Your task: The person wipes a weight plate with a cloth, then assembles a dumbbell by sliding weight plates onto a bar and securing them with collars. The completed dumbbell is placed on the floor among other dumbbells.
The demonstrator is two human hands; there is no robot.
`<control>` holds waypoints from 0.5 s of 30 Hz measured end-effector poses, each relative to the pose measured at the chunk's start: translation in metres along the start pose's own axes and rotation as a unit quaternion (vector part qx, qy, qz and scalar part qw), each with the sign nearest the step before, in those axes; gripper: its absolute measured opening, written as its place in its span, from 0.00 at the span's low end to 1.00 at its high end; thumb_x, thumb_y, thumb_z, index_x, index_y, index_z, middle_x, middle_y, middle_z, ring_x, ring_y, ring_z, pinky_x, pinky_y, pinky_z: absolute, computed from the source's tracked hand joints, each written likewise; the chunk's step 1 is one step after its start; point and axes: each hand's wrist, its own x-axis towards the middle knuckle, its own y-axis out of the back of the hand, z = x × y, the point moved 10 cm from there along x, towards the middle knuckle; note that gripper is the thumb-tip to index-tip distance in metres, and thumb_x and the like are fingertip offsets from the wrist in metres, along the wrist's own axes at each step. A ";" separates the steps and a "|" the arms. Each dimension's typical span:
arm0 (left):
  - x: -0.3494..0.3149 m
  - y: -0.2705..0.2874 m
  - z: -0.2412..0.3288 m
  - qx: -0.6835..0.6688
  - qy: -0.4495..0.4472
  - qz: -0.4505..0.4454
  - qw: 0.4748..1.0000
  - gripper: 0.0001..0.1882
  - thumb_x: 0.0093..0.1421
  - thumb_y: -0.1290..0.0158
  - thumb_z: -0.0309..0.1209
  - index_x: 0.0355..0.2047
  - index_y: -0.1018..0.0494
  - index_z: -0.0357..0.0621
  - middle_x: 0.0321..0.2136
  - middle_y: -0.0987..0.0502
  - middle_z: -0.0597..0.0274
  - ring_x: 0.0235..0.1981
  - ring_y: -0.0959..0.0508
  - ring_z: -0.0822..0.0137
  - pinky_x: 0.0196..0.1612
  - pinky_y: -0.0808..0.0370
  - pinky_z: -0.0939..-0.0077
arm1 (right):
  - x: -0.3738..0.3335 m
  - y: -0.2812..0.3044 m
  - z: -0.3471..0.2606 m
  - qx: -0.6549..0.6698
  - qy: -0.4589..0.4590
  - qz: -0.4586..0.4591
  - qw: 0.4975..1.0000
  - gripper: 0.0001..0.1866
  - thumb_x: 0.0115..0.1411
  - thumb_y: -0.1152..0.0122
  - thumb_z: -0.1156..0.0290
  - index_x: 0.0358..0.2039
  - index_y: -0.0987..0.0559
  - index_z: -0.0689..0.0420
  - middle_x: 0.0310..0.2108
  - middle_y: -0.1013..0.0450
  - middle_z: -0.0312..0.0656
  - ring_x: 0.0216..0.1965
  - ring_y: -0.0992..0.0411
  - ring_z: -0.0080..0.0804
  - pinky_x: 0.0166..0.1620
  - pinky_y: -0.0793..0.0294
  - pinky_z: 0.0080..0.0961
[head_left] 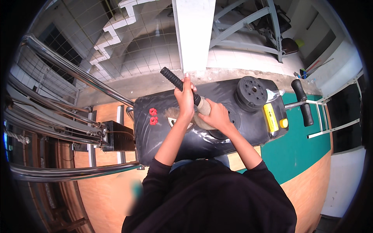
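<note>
My left hand point(185, 99) is closed round a black dumbbell bar point(171, 77) with a ribbed, thread-like end that points up and to the left. Lower on the same bar, my right hand point(216, 116) grips a beige cloth point(203, 107) wrapped about it. The bar's other end is hidden by the cloth and hand. Beneath both hands lies a black padded bench point(155, 141). Near my left wrist is a brush point(173, 112) with brownish bristles, partly covered by my forearm. Two red star-shaped nuts point(153, 116) lie to the left of it.
Black weight plates point(251, 93) are stacked at the bench's right, with another plate point(234, 116) partly behind my right hand. Beside the stack are a yellow bottle point(271, 117), a yellow cap point(283, 123) and clear plastic point(275, 95). Chrome rails point(77, 73) stand left; a padded roller point(302, 103) sits right.
</note>
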 end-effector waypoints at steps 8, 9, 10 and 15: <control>-0.080 -0.048 0.061 0.592 -0.480 -0.244 0.599 0.41 0.43 0.35 0.38 0.56 0.42 0.44 0.54 0.41 0.53 0.58 0.40 0.54 0.61 0.50 0.51 | 0.020 0.012 0.068 0.015 0.043 -0.254 0.966 0.26 0.38 0.34 0.64 0.41 0.22 0.57 0.33 0.23 0.47 0.37 0.24 0.39 0.44 0.28 0.29; -0.090 -0.055 0.038 0.621 -0.482 -0.298 0.542 0.39 0.43 0.36 0.37 0.56 0.39 0.51 0.54 0.39 0.57 0.60 0.42 0.58 0.62 0.53 0.47 | 0.017 0.008 0.066 -0.005 0.033 -0.305 0.952 0.25 0.37 0.33 0.63 0.40 0.22 0.57 0.33 0.23 0.47 0.37 0.24 0.40 0.43 0.28 0.29; -0.097 -0.063 0.018 0.646 -0.496 -0.331 0.477 0.36 0.43 0.36 0.38 0.53 0.37 0.52 0.54 0.38 0.59 0.59 0.41 0.62 0.62 0.51 0.49 | 0.016 0.007 0.057 -0.026 0.065 -0.329 0.942 0.25 0.37 0.33 0.63 0.40 0.22 0.56 0.33 0.23 0.48 0.37 0.24 0.42 0.43 0.28 0.30; -0.041 -0.051 -0.057 0.748 -0.149 -0.418 0.494 0.16 0.44 0.41 0.33 0.34 0.27 0.43 0.29 0.22 0.52 0.36 0.21 0.54 0.42 0.26 0.59 | 0.016 0.015 0.028 -0.233 0.130 -0.249 0.931 0.26 0.36 0.30 0.61 0.40 0.21 0.52 0.30 0.23 0.47 0.35 0.25 0.46 0.39 0.26 0.36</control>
